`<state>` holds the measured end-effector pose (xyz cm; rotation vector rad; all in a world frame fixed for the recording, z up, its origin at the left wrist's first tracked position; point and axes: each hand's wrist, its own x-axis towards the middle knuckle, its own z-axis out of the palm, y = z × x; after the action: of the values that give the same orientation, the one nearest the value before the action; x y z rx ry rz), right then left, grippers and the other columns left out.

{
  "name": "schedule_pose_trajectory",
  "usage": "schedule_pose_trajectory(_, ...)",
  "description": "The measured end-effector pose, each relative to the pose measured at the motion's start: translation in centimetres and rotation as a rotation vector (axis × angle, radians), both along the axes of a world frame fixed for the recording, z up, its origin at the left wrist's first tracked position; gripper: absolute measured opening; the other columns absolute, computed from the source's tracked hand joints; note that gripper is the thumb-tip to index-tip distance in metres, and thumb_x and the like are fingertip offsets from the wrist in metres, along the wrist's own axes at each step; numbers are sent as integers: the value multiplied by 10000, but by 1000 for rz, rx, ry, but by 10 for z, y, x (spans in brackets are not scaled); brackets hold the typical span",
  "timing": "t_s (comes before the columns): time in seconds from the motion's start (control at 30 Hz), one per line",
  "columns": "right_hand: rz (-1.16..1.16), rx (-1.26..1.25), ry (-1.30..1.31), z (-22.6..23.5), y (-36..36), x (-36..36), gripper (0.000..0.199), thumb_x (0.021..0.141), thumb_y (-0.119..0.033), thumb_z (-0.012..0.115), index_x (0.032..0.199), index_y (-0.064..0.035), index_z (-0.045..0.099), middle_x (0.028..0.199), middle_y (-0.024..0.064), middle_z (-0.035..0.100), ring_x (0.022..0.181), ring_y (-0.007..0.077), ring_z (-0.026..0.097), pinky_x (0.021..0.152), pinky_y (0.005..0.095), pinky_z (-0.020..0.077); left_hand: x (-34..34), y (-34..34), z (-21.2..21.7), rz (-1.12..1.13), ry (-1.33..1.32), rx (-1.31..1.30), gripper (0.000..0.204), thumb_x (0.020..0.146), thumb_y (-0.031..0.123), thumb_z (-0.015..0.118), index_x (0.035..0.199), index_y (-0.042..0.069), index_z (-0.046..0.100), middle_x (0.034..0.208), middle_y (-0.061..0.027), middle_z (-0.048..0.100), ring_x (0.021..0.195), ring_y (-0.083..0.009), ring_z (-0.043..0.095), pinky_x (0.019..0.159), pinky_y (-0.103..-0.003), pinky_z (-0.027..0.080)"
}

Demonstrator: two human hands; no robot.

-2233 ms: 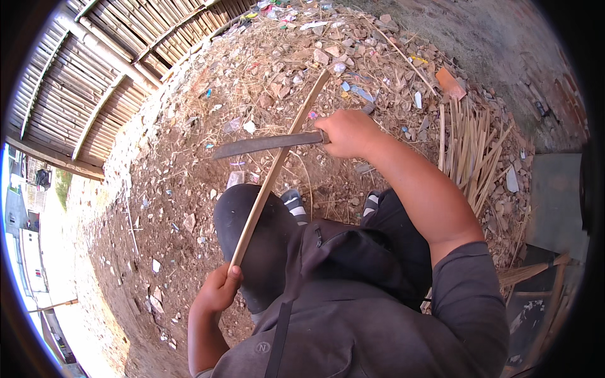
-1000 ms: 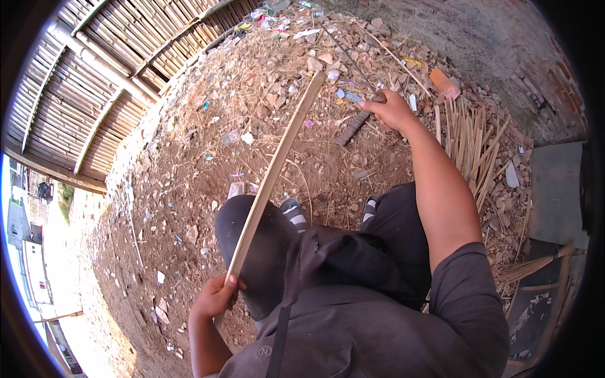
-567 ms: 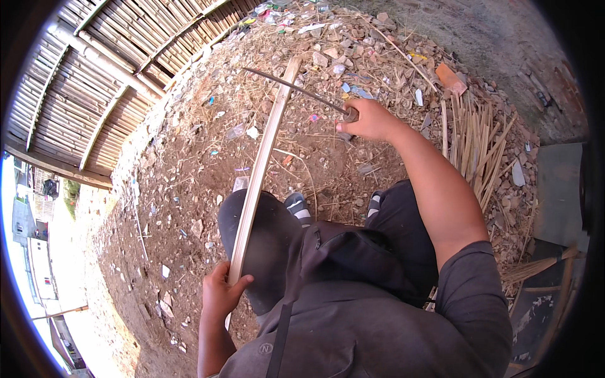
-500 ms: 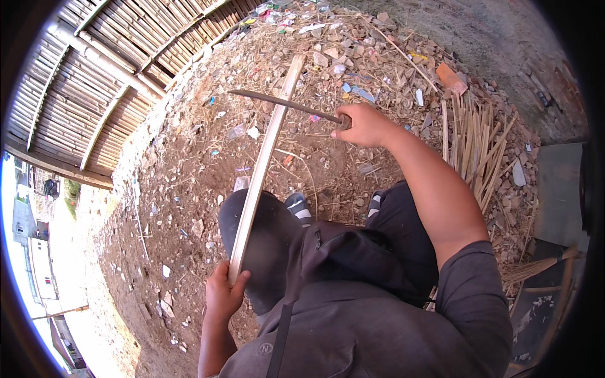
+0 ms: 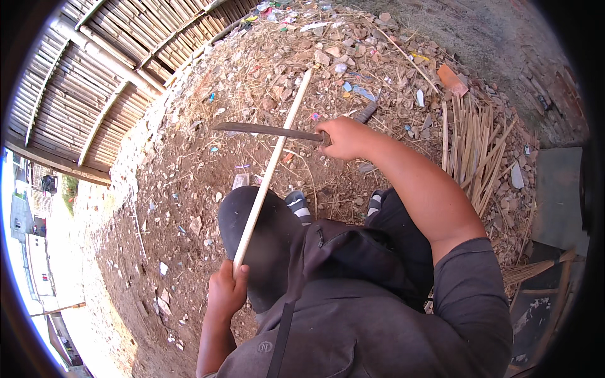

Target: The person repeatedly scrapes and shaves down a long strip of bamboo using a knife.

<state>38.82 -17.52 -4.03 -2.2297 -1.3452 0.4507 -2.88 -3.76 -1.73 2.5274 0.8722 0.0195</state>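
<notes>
My left hand [image 5: 228,290] is closed around the near end of a long, pale bamboo strip [image 5: 272,165]. The strip slants up and away to the right, passing over my dark-clothed knee. In my right hand [image 5: 345,137] is a machete [image 5: 252,128] with a long, dark, narrow blade pointing left. Part of its wrapped handle [image 5: 366,113] shows beyond the hand. The blade crosses the strip above its middle; whether the edge bites into it I cannot make out.
Split sticks [image 5: 474,142] lie in a bundle on the right. Stones, straw and litter cover the dirt ground [image 5: 183,183]. A slatted bamboo wall [image 5: 69,88] stands at the upper left, a reddish tile piece [image 5: 451,80] at the upper right. My sandalled feet [image 5: 299,206] are below.
My right hand has brought the machete left and nearer along the strip. The strip has turned to show a narrower side, and its far end has shifted slightly right and nearer.
</notes>
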Motion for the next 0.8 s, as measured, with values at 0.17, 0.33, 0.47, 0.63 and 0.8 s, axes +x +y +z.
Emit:
schedule_pose_trajectory(0.17,238,-226,-221,41,7,-50,231,740,-189,702,946,-83,693,856,148,708,841,358,697,747,465,541,3,0,4,-9,51,25,370,963,354,634,894,3,535,671,-264,612,655,-487,633,578,-554,479)
schedule_pose_trajectory(0.33,223,-189,57,8,8,-15,236,736,-206,695,917,-57,664,772,173,683,800,356,695,712,471,539,5,6,-7,-21,21,61,407,973,389,620,897,7,503,713,-258,606,711,-494,624,591,-540,458)
schedule_pose_trajectory(0.47,202,-124,-118,24,7,-42,282,739,-230,709,963,-59,684,773,167,685,786,343,693,707,446,536,0,8,-5,-25,45,7,426,971,406,621,903,2,507,722,-254,612,718,-494,627,604,-537,461)
schedule_pose_trajectory(0.63,65,-291,-13,21,7,2,330,742,-205,682,1048,-86,707,936,157,719,912,354,692,806,459,548,8,2,-2,-6,-17,-6,339,942,317,663,897,8,530,713,-265,629,679,-495,632,579,-554,467)
schedule_pose_trajectory(0.8,83,-161,-13,30,7,-31,323,746,-201,673,1040,-70,692,950,163,718,925,358,692,814,475,554,5,7,-2,-2,20,-46,330,941,307,661,900,7,530,715,-267,629,687,-498,631,587,-554,468)
